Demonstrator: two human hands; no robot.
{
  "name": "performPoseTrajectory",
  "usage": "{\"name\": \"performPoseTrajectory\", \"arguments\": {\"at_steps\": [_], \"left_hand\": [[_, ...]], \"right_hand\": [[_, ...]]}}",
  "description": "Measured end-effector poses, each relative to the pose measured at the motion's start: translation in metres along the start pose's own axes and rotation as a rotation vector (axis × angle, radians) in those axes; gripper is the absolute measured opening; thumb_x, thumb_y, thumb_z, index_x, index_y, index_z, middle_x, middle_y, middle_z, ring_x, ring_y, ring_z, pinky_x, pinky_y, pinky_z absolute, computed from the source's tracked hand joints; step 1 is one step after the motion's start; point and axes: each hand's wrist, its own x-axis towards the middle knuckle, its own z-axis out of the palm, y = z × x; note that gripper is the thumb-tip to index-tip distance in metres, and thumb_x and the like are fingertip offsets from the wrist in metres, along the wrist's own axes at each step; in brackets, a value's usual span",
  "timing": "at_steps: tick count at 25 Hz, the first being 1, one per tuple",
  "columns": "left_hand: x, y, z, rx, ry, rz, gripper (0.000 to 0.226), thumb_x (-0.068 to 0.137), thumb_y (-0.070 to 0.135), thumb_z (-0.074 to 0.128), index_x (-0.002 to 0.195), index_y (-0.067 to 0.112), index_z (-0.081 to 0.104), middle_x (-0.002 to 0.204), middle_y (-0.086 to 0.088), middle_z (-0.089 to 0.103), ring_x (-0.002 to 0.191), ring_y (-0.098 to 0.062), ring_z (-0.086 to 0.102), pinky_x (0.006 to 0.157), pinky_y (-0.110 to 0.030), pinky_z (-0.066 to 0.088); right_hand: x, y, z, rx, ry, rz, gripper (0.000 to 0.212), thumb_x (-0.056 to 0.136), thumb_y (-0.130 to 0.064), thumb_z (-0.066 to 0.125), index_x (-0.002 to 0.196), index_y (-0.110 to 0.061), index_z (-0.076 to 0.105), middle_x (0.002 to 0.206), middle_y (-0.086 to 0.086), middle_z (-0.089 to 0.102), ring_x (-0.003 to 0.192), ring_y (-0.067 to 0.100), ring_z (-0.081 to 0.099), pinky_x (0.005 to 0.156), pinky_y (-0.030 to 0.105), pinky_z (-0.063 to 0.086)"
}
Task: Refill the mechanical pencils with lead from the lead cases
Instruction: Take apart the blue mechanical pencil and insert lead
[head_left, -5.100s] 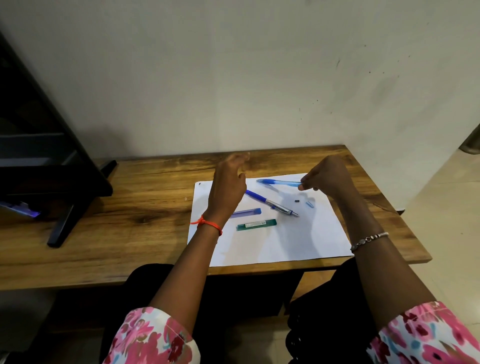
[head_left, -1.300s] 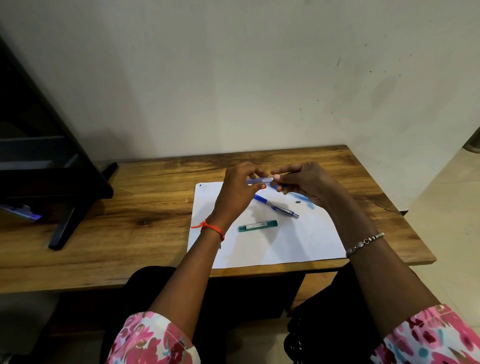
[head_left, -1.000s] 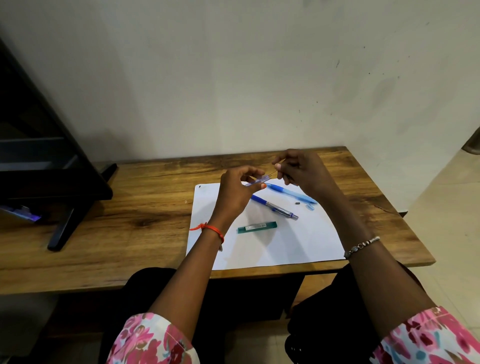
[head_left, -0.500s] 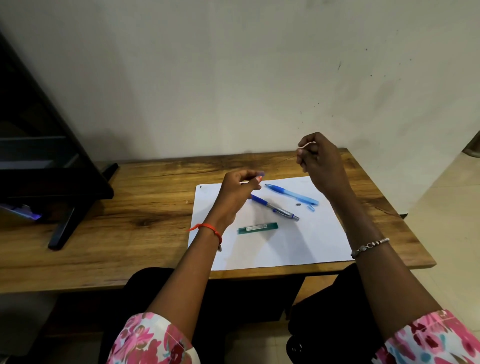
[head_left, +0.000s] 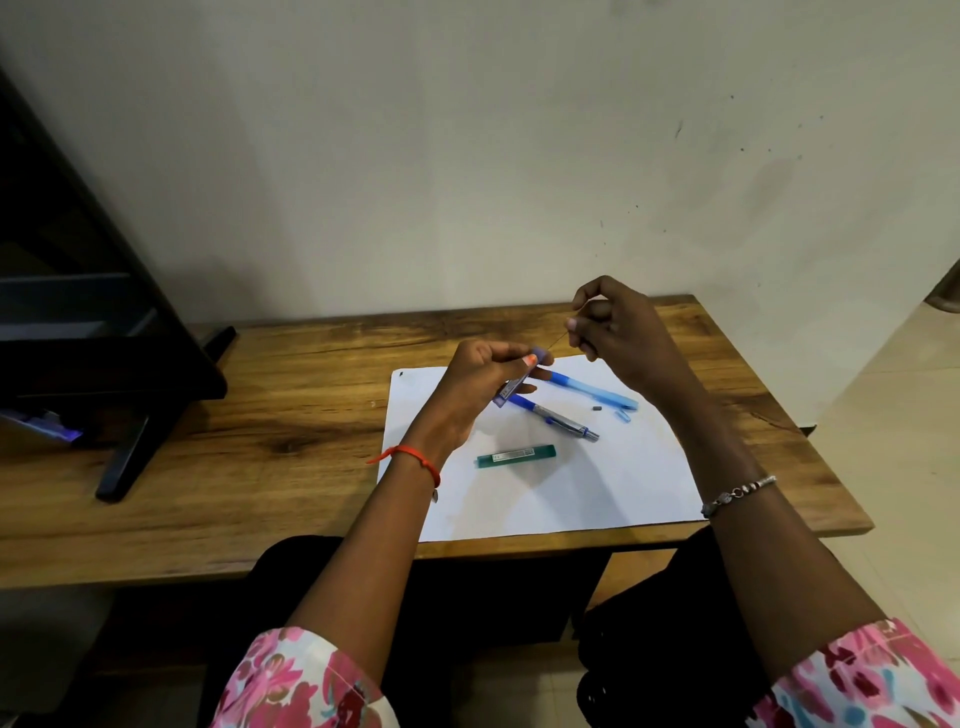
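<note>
Pinching hair-thin lead (head_left: 561, 340), right fingers (head_left: 588, 305) curl; left fingers (head_left: 496, 359) grip flat purple case (head_left: 511, 388).

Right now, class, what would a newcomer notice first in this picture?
The raised hands: the left hand holds a purple lead case, and the right hand pinches a thin lead just beside it. Below, a white sheet on the wooden desk carries a light blue pencil, a dark blue pencil and a green lead case.
</note>
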Motion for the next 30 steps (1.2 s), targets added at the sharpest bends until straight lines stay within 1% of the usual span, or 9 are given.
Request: {"name": "performPoseTrajectory", "arguments": {"at_steps": [2, 5, 9, 13, 19, 22, 25, 27, 30], "left_hand": [[0.0, 0.0, 0.0, 0.016, -0.003, 0.0, 0.021, 0.091, 0.004, 0.051, 0.107, -0.002, 0.064, 0.099, -0.006, 0.066, 0.068, -0.001, 0.069, 0.067, -0.015, 0.056], [0.001, -0.001, -0.001, 0.032, 0.031, 0.005, 0.022, 0.091, 0.005, 0.052, 0.108, -0.001, 0.064, 0.101, -0.005, 0.065, 0.069, -0.002, 0.068, 0.066, -0.014, 0.055], [0.001, -0.003, -0.002, 0.016, 0.058, 0.01, 0.022, 0.091, 0.004, 0.052, 0.109, -0.001, 0.064, 0.102, -0.005, 0.065, 0.066, 0.0, 0.068, 0.065, -0.013, 0.055], [0.0, -0.002, -0.002, 0.017, 0.065, 0.008, 0.022, 0.091, 0.004, 0.053, 0.109, -0.001, 0.065, 0.102, -0.005, 0.066, 0.066, 0.0, 0.068, 0.065, -0.013, 0.055], [0.0, -0.002, -0.003, 0.032, 0.071, -0.012, 0.023, 0.09, 0.006, 0.054, 0.11, 0.0, 0.065, 0.104, -0.005, 0.066, 0.072, -0.005, 0.067, 0.065, -0.013, 0.055], [0.0, -0.001, -0.002, 0.037, 0.076, -0.021, 0.024, 0.09, 0.007, 0.054, 0.11, -0.001, 0.064, 0.108, -0.008, 0.066, 0.077, -0.008, 0.066, 0.066, -0.013, 0.054], [-0.001, 0.001, -0.001, 0.032, 0.074, -0.027, 0.025, 0.089, 0.007, 0.055, 0.111, -0.002, 0.063, 0.108, -0.01, 0.065, 0.078, -0.013, 0.066, 0.066, -0.015, 0.054], [-0.001, 0.002, -0.001, 0.036, 0.072, -0.025, 0.025, 0.089, 0.007, 0.055, 0.111, -0.002, 0.063, 0.105, -0.007, 0.065, 0.075, -0.01, 0.067, 0.066, -0.014, 0.054], [-0.002, 0.002, 0.0, 0.022, 0.071, -0.012, 0.024, 0.089, 0.006, 0.055, 0.11, -0.001, 0.064, 0.101, -0.006, 0.065, 0.067, -0.005, 0.067, 0.065, -0.014, 0.054]], "right_hand": [[0.0, -0.002, 0.001, 0.089, -0.003, 0.064, 0.011, 0.09, -0.002, 0.056, 0.09, -0.011, 0.05, 0.067, 0.004, 0.061, 0.046, 0.001, 0.049, 0.049, 0.013, 0.043], [0.002, -0.004, -0.002, 0.431, 0.073, 0.258, 0.009, 0.094, -0.003, 0.05, 0.088, -0.008, 0.054, 0.073, 0.009, 0.061, 0.055, 0.013, 0.054, 0.047, 0.017, 0.043], [0.004, -0.003, -0.008, 0.834, 0.091, 0.435, 0.022, 0.095, 0.009, 0.035, 0.093, -0.001, 0.054, 0.086, 0.014, 0.061, 0.073, 0.019, 0.066, 0.063, 0.019, 0.057], [0.006, -0.005, -0.006, 0.843, 0.208, 0.423, 0.016, 0.094, -0.005, 0.048, 0.083, -0.002, 0.06, 0.074, 0.011, 0.066, 0.06, 0.013, 0.067, 0.056, 0.015, 0.053], [0.008, -0.001, -0.008, 1.096, 0.12, 0.472, 0.025, 0.095, 0.011, 0.03, 0.099, 0.005, 0.054, 0.105, 0.021, 0.059, 0.094, 0.026, 0.065, 0.077, 0.025, 0.058], [0.008, -0.004, -0.01, 1.048, 0.115, 0.373, 0.018, 0.097, 0.001, 0.037, 0.098, 0.003, 0.055, 0.101, 0.02, 0.065, 0.089, 0.023, 0.071, 0.074, 0.022, 0.057], [0.004, -0.008, -0.005, 0.699, 0.114, 0.291, 0.019, 0.095, -0.014, 0.048, 0.087, -0.001, 0.059, 0.071, 0.008, 0.073, 0.066, 0.015, 0.072, 0.054, 0.02, 0.055], [0.002, -0.007, -0.002, 0.429, 0.133, 0.248, 0.02, 0.089, -0.019, 0.059, 0.085, 0.0, 0.064, 0.065, 0.007, 0.067, 0.052, 0.016, 0.063, 0.044, 0.022, 0.046], [0.001, -0.002, 0.002, 0.314, 0.107, 0.195, 0.011, 0.082, -0.013, 0.069, 0.086, -0.003, 0.071, 0.058, 0.006, 0.056, 0.047, 0.016, 0.047, 0.045, 0.021, 0.041]]}}
